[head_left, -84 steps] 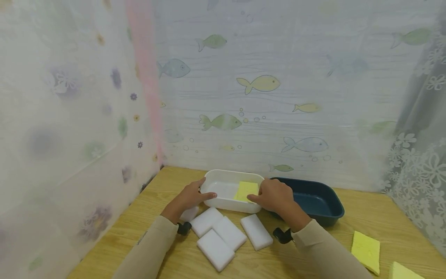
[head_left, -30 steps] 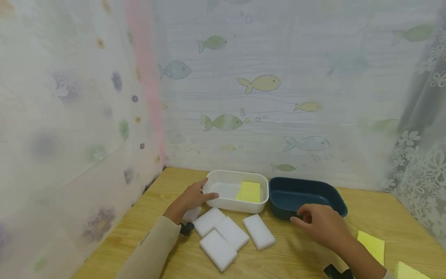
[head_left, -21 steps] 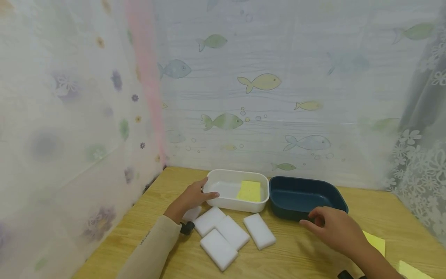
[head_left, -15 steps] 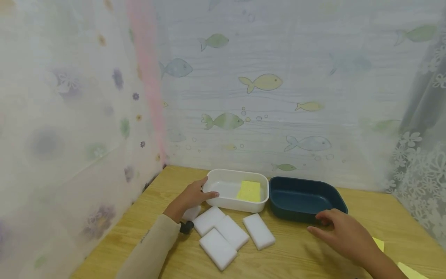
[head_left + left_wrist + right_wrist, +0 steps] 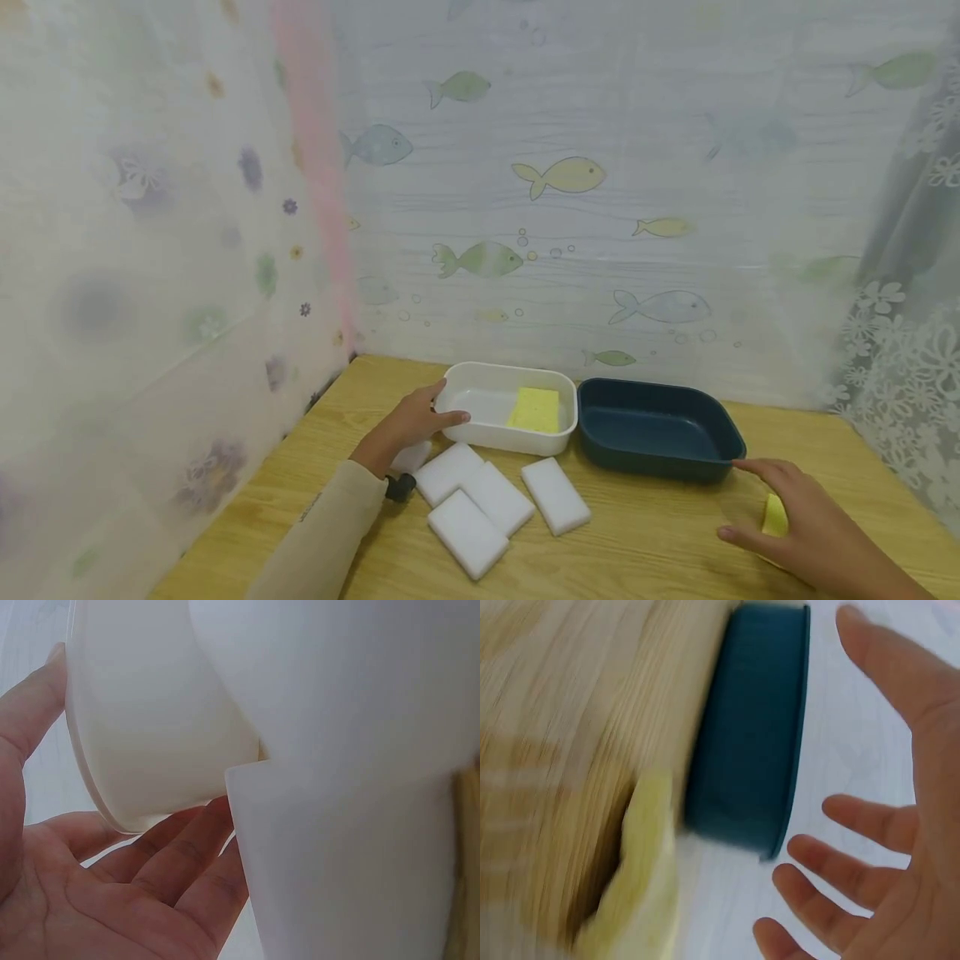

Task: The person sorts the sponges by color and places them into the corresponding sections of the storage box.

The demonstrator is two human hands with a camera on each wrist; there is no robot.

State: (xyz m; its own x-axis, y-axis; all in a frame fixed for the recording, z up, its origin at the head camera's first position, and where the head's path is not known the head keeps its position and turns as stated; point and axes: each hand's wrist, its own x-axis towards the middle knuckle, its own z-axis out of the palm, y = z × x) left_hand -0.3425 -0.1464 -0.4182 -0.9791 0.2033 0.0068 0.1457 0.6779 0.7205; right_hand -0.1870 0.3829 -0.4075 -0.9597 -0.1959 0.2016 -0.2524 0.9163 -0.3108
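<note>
Gripping the white tub: left hand, at the tub's 9 o'clock end, thumb over the near rim, fingers round the outside of the wall.
Right hand: spread, thumb and fingers well apart and holding nothing, near the 5 o'clock corner of the dark blue tub.
Loose yellow sponge: on the worktop, at about 5 o'clock from the dark blue tub, showing between the right thumb and forefinger; the hand hides part of it, and it is blurred in the right wrist view.
Inner yellow sponge: inside the white tub, toward its 3 o'clock end.
Dark blue tub: just beside the white tub, on its 3 o'clock side.
White sponges: three bunched together at 6 o'clock from the white tub, one apart at 5 o'clock, and one partly hidden near the left wrist at 7 o'clock.
Fish curtain: hanging at 12 o'clock, behind both tubs.
Flowered curtain: at 9 o'clock.
</note>
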